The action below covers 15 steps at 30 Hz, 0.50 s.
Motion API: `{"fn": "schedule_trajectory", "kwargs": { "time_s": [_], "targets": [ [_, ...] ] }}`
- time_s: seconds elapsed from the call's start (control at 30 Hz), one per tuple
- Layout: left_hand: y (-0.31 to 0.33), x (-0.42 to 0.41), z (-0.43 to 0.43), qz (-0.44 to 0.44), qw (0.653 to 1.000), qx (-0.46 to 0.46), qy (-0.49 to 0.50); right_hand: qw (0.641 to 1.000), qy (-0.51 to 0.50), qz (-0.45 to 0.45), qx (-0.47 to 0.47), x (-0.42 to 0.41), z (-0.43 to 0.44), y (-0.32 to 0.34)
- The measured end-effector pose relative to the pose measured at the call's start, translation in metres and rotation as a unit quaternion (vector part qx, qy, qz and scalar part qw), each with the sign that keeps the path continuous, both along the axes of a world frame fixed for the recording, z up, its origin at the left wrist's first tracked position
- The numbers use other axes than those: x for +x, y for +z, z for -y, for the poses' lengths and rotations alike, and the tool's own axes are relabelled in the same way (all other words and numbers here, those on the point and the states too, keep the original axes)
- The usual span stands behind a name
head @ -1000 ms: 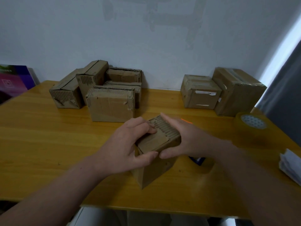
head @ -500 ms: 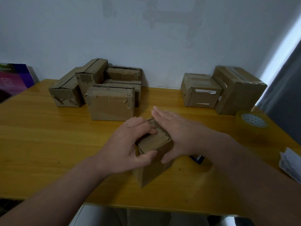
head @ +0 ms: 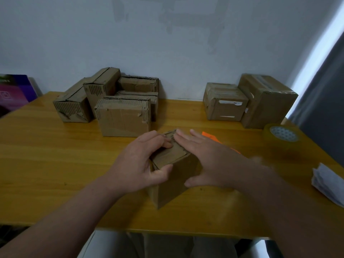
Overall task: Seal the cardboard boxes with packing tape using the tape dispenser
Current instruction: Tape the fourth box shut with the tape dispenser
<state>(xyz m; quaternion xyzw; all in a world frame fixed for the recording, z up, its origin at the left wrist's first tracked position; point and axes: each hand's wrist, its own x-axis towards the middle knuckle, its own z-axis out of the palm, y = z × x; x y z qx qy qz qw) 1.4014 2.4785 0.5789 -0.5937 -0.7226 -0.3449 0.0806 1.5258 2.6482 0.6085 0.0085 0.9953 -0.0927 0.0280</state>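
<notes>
A small cardboard box stands on the wooden table near its front edge, one corner towards me. My left hand grips the box's top left edge, fingers curled over the flaps and thumb on the near side. My right hand lies with straight fingers over the top right of the box, blurred by motion. Behind my right hand, an orange tape dispenser shows only partly. A roll of clear packing tape lies flat at the right.
Several cardboard boxes are clustered at the back left against the wall. Two taped boxes stand at the back right. Folded white paper lies at the right edge. A purple box sits at far left.
My right hand has let go of the box's right side, straightened its fingers and slid right across the top. The left hand keeps its grip. The orange dispenser is now exposed.
</notes>
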Motion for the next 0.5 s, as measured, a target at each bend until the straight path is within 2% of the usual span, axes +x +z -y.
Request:
{"fn": "schedule_trajectory", "kwargs": {
  "time_s": [0.17,0.3,0.43,0.5],
  "targets": [
    [-0.001,-0.002,0.0,0.009,1.0,0.005,0.004,0.997,-0.029,-0.058,-0.047,0.016,-0.002,-0.003],
    [-0.003,-0.008,-0.001,0.02,1.0,0.014,0.018,0.99,-0.064,-0.119,-0.034,0.019,-0.004,-0.002],
    [-0.002,-0.018,-0.002,0.06,0.995,0.029,0.078,0.976,-0.118,-0.185,0.006,0.019,-0.003,0.002],
    [-0.001,-0.028,0.0,0.101,0.987,0.027,0.12,0.971,-0.144,-0.189,-0.006,0.018,-0.003,0.002]
  ]
}}
